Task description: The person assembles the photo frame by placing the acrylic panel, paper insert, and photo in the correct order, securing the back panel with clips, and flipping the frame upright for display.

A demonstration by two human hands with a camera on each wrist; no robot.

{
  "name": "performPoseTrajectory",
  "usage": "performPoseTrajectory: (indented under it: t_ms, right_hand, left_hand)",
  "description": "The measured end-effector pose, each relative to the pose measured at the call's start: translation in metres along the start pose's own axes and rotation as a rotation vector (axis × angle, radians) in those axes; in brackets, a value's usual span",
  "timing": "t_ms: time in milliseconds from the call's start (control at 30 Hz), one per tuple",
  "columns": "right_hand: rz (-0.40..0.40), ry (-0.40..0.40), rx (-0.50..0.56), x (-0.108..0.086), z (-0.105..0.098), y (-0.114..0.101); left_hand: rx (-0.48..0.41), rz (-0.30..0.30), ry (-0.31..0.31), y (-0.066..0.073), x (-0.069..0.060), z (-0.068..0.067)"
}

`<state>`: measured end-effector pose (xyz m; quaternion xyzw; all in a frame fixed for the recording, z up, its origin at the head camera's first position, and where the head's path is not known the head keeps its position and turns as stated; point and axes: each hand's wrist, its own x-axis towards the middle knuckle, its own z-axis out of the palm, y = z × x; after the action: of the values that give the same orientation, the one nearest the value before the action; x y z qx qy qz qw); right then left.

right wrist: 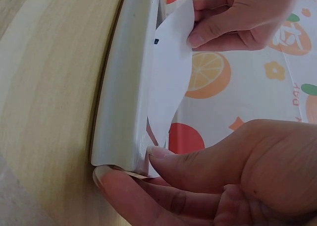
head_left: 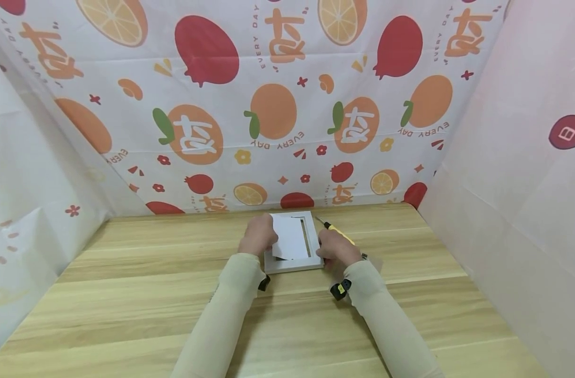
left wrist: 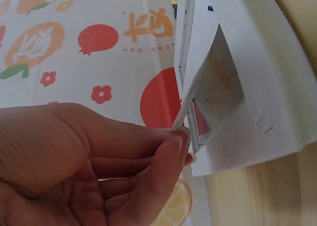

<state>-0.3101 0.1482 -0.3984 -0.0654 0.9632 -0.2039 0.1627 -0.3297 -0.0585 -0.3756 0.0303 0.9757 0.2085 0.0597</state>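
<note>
Directly between both hands (head_left: 260, 234) (head_left: 338, 248), white frame (head_left: 294, 265)

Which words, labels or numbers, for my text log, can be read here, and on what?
"EVERY DAY": fruit-print cloth, repeated.
"B": red circle, right-hand cloth.
Stylised characters on fruit-print cloth: too unclear.
Yellow patch, black wrist device: too small.
White sheet, picture frame: none readable.

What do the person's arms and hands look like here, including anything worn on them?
The left sleeve and right sleeve are long, plain and cream-coloured. The left hand and right hand are gloveless. A small black device with a yellow marking shows at the right wrist, and a black piece at the left.
</note>
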Motion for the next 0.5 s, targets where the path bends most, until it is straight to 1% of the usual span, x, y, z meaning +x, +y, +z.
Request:
performPoseTrajectory:
  t_ms: [133,367,500]
  right_hand:
    - [0.002,0.004,-0.013,0.0013,0.0008,-0.0004]
    - [0.009,0.003,0.007,0.0014,0.0016,-0.0001]
    - [0.011,0.002,0.007,0.0014,0.002,0.0004]
  left_hand:
    - [0.007,0.0,0.0,0.0019,-0.0002,0.0016]
    - [-0.024,-0.027,-0.022,0.005,-0.0021,0.0038]
    - [-0.038,-0.031,-0.022,0.0053,-0.0025,0.0054]
